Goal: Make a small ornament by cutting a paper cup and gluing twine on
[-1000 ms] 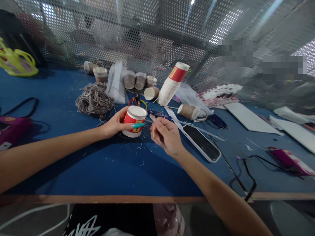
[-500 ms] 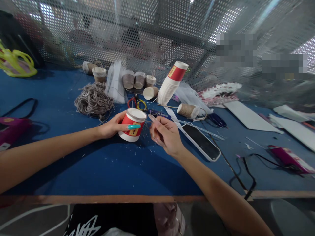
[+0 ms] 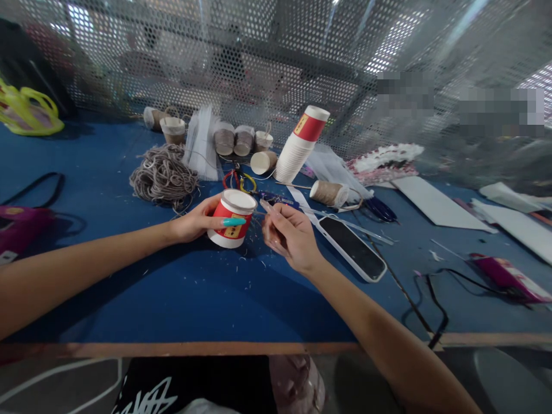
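A red and white paper cup (image 3: 228, 237) is held upright in my left hand (image 3: 200, 219), the thumb with its turquoise nail lying across the red label. A grey cord ring runs around the cup's rim. Just right of the cup, my right hand (image 3: 288, 234) is closed, thumb and forefinger pinched together near the rim. Whatever lies between those fingertips is too small to make out. Behind the cup are red and yellow handled pliers (image 3: 246, 183). To their left lies a heap of grey cord (image 3: 164, 177).
A leaning stack of paper cups (image 3: 295, 158) stands behind my hands. Cord-wrapped cups (image 3: 224, 141) line the back by a mesh screen. A phone (image 3: 353, 248) lies right of my right hand, white boards (image 3: 442, 201) and a magenta device (image 3: 511, 279) farther right.
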Tool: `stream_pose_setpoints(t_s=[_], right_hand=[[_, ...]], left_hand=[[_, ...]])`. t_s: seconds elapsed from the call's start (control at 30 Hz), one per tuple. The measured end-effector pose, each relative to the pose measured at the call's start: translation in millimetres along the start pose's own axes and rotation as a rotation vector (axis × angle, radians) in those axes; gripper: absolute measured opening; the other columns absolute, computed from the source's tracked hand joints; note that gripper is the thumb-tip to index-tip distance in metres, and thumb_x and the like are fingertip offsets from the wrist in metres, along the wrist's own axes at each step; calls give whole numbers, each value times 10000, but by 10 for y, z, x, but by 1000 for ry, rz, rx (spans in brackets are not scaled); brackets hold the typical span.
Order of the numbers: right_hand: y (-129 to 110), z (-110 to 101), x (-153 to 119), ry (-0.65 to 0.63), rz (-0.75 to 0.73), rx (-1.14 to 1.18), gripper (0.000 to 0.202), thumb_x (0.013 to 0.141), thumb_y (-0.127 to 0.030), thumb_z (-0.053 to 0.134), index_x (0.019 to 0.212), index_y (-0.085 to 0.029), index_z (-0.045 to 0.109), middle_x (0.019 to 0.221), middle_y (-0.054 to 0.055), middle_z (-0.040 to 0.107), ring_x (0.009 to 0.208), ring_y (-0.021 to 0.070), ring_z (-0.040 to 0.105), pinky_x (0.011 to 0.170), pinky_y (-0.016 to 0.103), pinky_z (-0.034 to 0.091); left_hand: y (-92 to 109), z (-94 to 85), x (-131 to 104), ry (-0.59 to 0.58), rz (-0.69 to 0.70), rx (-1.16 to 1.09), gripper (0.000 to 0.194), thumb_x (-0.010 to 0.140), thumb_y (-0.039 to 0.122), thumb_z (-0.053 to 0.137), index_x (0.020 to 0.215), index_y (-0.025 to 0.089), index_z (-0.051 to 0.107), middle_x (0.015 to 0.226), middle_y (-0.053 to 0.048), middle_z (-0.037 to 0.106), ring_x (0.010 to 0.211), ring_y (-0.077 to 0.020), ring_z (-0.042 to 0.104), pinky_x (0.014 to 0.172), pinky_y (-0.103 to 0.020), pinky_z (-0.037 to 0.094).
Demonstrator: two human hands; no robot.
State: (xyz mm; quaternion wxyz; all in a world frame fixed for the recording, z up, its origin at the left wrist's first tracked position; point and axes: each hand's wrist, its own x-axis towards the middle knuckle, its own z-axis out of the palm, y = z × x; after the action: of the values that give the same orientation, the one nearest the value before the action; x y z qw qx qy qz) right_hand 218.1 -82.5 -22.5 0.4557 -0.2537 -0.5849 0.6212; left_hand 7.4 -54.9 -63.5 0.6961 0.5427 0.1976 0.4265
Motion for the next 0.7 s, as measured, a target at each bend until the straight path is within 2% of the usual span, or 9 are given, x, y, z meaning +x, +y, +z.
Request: stream_pose_setpoints(t_s=[0.13, 0.3, 0.7], right_hand=[[10, 1, 0, 7, 7, -24, 360, 877, -441, 653, 646, -198, 522, 425, -108, 469, 283, 5, 302, 308, 175, 197], [13, 8, 0, -8, 1, -25, 351, 874, -428, 659, 644, -199, 525, 429, -105, 471, 291, 13, 334, 312, 181, 204], [-5, 8, -3, 11, 7, -83, 345, 876, -443, 652, 666, -199, 530, 425, -108, 473, 281, 15, 338, 301, 173, 224]], left_hand=[[-18, -13, 8, -10, 10, -13, 576, 622, 312, 852, 1141, 193, 634, 1042, -79, 746, 946, -246, 705, 884, -374, 530], [-24, -21, 0, 1, 7, 7, 553, 675, 411, 797, 1158, 189, 645, 1074, -98, 744, 981, -281, 705, 894, -393, 525], [-16, -29, -10, 16, -17, -31, 541, 657, 398, 803, 1136, 189, 661, 1067, -91, 748, 983, -276, 708, 890, -381, 536]])
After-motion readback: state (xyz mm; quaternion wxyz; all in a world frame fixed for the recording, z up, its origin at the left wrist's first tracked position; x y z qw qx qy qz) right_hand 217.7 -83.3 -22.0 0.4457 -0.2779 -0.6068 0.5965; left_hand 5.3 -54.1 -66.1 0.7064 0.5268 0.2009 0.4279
